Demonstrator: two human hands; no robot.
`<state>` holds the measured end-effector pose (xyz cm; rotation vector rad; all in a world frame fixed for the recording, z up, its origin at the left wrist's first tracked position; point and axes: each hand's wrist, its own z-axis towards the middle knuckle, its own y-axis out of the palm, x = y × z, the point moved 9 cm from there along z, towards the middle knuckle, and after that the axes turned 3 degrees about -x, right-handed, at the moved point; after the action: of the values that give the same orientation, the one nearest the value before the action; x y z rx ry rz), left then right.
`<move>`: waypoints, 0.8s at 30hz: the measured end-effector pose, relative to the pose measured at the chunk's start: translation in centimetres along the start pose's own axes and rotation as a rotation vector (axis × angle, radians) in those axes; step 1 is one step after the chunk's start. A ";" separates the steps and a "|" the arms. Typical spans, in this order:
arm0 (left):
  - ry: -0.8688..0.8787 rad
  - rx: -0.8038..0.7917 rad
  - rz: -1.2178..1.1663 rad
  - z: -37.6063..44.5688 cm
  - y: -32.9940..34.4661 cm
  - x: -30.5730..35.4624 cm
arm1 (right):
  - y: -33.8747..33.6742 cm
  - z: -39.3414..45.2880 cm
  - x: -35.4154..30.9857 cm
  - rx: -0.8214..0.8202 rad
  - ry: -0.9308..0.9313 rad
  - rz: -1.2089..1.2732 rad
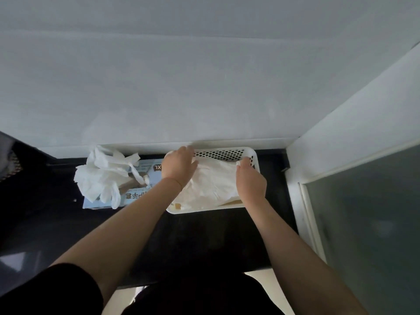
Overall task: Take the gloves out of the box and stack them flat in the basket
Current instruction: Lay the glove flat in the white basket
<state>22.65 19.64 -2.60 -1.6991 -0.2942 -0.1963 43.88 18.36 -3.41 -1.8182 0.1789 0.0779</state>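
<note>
A white perforated basket (229, 153) stands on a dark counter against the wall. A pale, thin glove (213, 180) lies spread inside it. My left hand (179, 165) rests on the glove's far left part, fingers curled down onto it. My right hand (250, 180) holds the glove's right edge, with a bit of white material pinched at the fingertips. To the left lies a light blue glove box (136, 196), and a crumpled bunch of white gloves (102, 173) sticks out of its top.
The dark counter (204, 235) runs toward me and ends at a front edge. A white wall rises right behind the basket and box. A white frame with a frosted glass panel (363, 212) closes off the right side.
</note>
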 end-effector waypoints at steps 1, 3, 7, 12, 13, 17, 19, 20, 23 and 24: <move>0.057 0.062 0.082 -0.4 -0.2 0.7 | 0.2 0.1 0.1 -0.011 -0.006 -0.026; 0.218 0.187 0.168 -1.8 -0.4 3.0 | 0.5 0.5 0.1 -0.034 -0.021 -0.083; 0.471 -0.069 0.218 -4.1 4.0 6.0 | 0.7 0.6 -1.1 -0.042 -0.143 -0.239; 0.354 -0.333 0.339 -4.3 7.7 3.3 | 2.1 0.8 -1.3 0.057 -0.262 -0.419; 0.348 -0.347 0.346 -4.2 8.0 2.9 | 2.8 0.9 -1.2 0.050 -0.292 -0.468; 0.342 -0.347 0.375 -3.9 8.8 2.2 | 2.3 1.1 -2.1 0.120 -0.392 -0.524; 0.342 -0.345 0.377 -3.8 9.3 2.1 | 2.3 1.3 -2.5 0.129 -0.422 -0.561; 0.338 -0.350 0.377 -3.7 9.6 2.0 | 2.5 1.3 -2.6 0.123 -0.437 -0.584; 0.332 -0.367 0.393 -3.4 10.3 1.8 | 3.1 1.6 -2.8 0.085 -0.445 -0.624; 0.333 -0.370 0.398 -3.4 10.5 1.8 | 3.1 1.6 -2.9 0.072 -0.436 -0.639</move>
<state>27.69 15.06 -11.44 -2.0123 0.3483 -0.2429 40.63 19.39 -6.36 -1.6660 -0.6950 0.0135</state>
